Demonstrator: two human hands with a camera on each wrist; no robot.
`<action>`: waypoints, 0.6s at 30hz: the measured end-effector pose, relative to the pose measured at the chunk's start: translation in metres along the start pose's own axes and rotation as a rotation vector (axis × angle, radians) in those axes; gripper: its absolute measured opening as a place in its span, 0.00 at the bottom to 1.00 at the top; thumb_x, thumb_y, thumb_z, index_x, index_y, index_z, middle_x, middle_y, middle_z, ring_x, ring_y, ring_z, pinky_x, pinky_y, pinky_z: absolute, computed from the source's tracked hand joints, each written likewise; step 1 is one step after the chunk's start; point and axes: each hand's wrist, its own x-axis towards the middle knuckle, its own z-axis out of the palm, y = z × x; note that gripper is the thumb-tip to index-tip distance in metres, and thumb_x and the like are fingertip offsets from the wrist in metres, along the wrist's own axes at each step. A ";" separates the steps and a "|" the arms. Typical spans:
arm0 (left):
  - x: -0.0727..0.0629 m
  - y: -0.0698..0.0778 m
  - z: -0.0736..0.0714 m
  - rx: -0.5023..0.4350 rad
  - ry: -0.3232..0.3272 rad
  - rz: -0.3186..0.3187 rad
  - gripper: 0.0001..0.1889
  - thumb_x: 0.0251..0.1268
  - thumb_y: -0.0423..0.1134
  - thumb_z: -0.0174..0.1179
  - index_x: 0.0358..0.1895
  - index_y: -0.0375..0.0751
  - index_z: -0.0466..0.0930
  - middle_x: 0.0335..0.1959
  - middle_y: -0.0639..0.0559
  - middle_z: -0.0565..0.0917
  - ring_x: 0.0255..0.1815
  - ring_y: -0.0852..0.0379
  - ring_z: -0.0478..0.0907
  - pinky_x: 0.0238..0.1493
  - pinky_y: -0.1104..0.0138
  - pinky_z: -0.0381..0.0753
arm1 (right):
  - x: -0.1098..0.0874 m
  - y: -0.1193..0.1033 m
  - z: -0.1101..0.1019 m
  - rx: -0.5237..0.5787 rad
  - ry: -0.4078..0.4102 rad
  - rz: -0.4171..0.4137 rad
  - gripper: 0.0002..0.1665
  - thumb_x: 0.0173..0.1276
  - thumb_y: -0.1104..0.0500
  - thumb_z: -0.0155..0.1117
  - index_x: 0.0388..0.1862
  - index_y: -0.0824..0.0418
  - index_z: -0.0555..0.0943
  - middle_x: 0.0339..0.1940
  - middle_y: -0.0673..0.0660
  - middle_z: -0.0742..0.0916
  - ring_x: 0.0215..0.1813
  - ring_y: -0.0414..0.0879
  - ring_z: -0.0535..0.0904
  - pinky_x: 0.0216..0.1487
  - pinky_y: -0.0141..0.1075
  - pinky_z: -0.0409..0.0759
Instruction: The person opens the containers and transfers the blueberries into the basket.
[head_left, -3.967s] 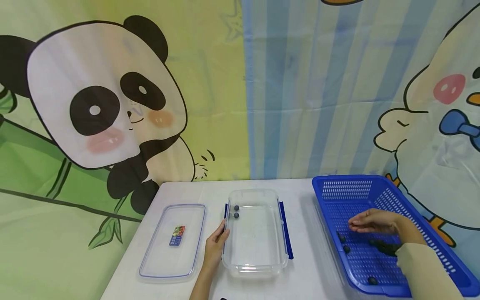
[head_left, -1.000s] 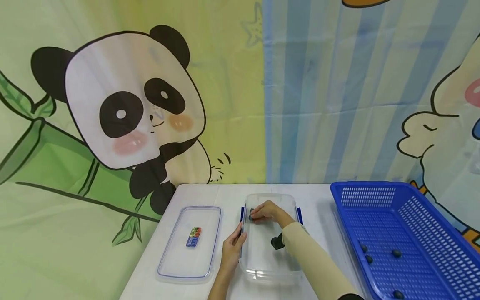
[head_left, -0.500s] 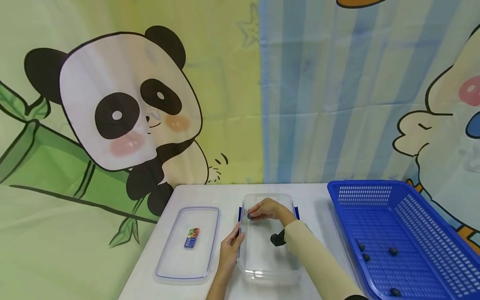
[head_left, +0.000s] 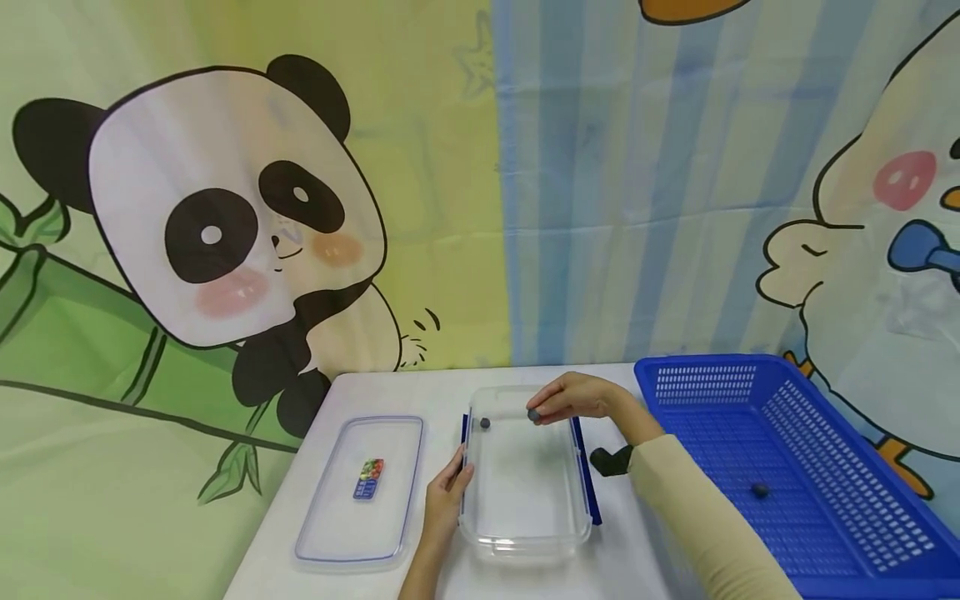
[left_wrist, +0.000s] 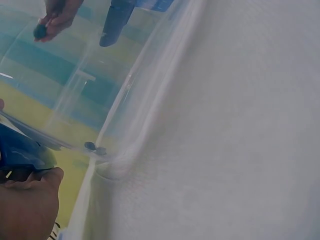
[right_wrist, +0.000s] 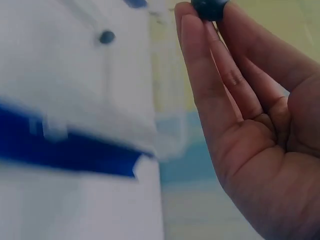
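A clear plastic food box (head_left: 525, 533) with blue side latches stands on the white table. My left hand (head_left: 446, 496) grips its left side, the thumb at the rim; the left wrist view shows the fingers (left_wrist: 30, 195) by a blue latch. My right hand (head_left: 577, 397) pinches a dark round blueberry (head_left: 533, 415) between thumb and fingertips, over the box's far right part. The right wrist view shows that blueberry (right_wrist: 210, 8) at the fingertips. Another blueberry (head_left: 485, 423) lies inside the box at the far left.
A blue perforated basket (head_left: 810, 450) stands at the right, one blueberry (head_left: 760, 490) showing in it; the right forearm covers part of the basket. Left of the box lies a clear lid (head_left: 348, 533) with a blue seal and a printed label. A patterned curtain (head_left: 420, 167) hangs behind the table.
From low inside the box's far left, my right hand has risen and moved right with a blueberry, leaving one behind. Earlier it was over the basket. The left hand keeps its hold.
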 end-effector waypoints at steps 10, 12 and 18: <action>0.000 -0.001 0.000 0.008 0.035 -0.002 0.24 0.65 0.37 0.57 0.62 0.33 0.66 0.65 0.44 0.66 0.67 0.47 0.59 0.63 0.66 0.59 | -0.109 0.022 -0.082 -0.057 0.082 -0.043 0.17 0.67 0.66 0.56 0.53 0.71 0.77 0.51 0.66 0.80 0.53 0.55 0.77 0.58 0.48 0.72; 0.000 -0.001 0.001 0.009 0.035 0.002 0.25 0.64 0.38 0.57 0.62 0.32 0.66 0.64 0.44 0.66 0.67 0.47 0.59 0.63 0.66 0.59 | -0.132 0.031 -0.096 -0.071 0.099 -0.049 0.18 0.67 0.66 0.55 0.54 0.73 0.75 0.53 0.65 0.79 0.54 0.54 0.77 0.59 0.49 0.71; 0.001 0.001 0.002 0.008 0.034 0.003 0.25 0.64 0.37 0.57 0.62 0.30 0.66 0.64 0.46 0.67 0.67 0.48 0.59 0.63 0.67 0.59 | -0.183 0.064 -0.129 -0.096 0.119 -0.046 0.19 0.69 0.67 0.52 0.56 0.76 0.72 0.53 0.63 0.80 0.55 0.52 0.76 0.59 0.46 0.72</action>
